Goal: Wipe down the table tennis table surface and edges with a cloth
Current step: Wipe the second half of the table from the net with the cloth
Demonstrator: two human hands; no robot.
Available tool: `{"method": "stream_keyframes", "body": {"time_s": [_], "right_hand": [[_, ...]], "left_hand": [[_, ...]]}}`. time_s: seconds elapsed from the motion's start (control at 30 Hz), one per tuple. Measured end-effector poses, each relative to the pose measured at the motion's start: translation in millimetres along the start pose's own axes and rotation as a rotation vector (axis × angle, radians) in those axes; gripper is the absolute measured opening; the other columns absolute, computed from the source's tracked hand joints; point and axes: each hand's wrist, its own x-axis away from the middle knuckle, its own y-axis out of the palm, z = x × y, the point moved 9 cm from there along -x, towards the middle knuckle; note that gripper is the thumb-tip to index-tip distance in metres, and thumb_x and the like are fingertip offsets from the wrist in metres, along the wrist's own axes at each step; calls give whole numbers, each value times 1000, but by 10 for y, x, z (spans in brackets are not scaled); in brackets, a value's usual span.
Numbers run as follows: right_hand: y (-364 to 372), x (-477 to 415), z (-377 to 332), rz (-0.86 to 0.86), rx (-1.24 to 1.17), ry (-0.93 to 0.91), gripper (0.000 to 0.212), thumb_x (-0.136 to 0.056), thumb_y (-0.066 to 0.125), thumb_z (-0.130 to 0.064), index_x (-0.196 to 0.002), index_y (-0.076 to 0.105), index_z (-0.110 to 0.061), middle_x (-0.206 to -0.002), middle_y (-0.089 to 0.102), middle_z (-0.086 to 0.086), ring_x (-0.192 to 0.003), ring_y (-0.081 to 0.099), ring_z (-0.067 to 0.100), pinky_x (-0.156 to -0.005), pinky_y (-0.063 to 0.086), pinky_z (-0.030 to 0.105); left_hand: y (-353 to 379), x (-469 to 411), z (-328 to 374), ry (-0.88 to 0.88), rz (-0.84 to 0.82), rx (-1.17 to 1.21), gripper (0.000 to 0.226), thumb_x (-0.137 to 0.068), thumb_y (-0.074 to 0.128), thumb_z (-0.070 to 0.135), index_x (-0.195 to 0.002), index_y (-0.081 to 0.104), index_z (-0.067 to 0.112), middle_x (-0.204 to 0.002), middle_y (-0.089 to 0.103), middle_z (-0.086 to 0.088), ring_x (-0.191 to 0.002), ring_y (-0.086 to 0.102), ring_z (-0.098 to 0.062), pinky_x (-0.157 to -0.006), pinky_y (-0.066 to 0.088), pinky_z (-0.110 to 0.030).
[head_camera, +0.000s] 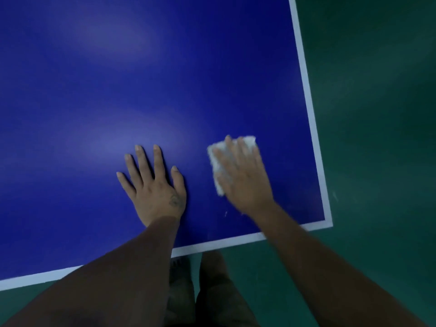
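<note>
i'm on the flat-surface part of the job, and by my reckoning well short of the end. my right grip (243,178) lies flat on the white cloth (215,161), fingers straight, pressing it down rather than clutching it; the hand is blurred, so i can't read the finer detail. the cloth lies on the blue top of the table tennis desk (165,79), near the near right corner, apart from both white edge lines (309,109). my left grip (153,187) is released, palm down with fingers spread, resting on the blue beside it and holding nothing.

what is done is hard to judge, as the blue shows only soft glare and no wet streaks i can trust. a few pale specks (225,213) sit by my right wrist, so that patch looks unfinished. the cloth isn't on the border or the desk's rim, so i'd count the edges as left to do, along with the far stretch of the top.

counted: one cloth, two hands, one desk with one corner in view, and two white lines meeting there. green floor (377,114) lies beyond.
</note>
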Motion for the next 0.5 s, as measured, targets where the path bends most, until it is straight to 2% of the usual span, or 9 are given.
{"method": "stream_keyframes", "body": {"time_s": [0.1,0.17,0.23,0.27,0.4,0.5], "right_hand": [[-109,-276,579,-9,35,183,66,-112,4,-47,-174,2,-26,-179,10,18,-165,12,44,-131,10,68],[-166,-116,900,25,-44,404,63,-113,8,-52,-172,7,-30,-179,14,16,-165,14,41,-131,11,67],[-153,207,964,68,-101,554,62,-113,8,-55,-172,6,-34,-180,11,14,-166,10,39,-132,12,67],[-125,416,907,82,-114,605,62,-114,9,-55,-172,6,-35,-180,11,13,-167,10,38,-131,13,67],[63,1345,480,101,-129,747,62,-115,15,-52,-173,14,-30,-180,15,13,-166,14,37,-132,16,63],[199,1814,28,30,-172,736,64,-114,17,-50,-174,13,-29,-182,6,10,-168,4,34,-134,6,60]], "left_hand": [[-4,31,-75,84,-72,-1,71,-111,24,59,-174,14,28,-182,2,-5,-168,-4,-30,-134,-1,-58],[-33,82,-244,290,-108,-44,72,-111,23,61,-174,14,28,-182,3,-5,-168,-3,-29,-135,2,-53],[-106,147,-454,494,-117,-70,70,-111,24,61,-173,16,30,-182,7,-4,-168,-1,-26,-135,8,-52],[-143,171,-551,541,-117,-82,69,-111,24,60,-173,16,31,-182,7,-3,-168,0,-26,-135,10,-53],[-152,167,-639,534,-103,-99,68,-111,25,60,-173,18,33,-182,10,-1,-168,1,-26,-135,8,-55],[-161,161,-652,540,-102,-74,68,-111,27,59,-172,21,32,-181,11,-1,-168,2,-26,-135,7,-55]]}}
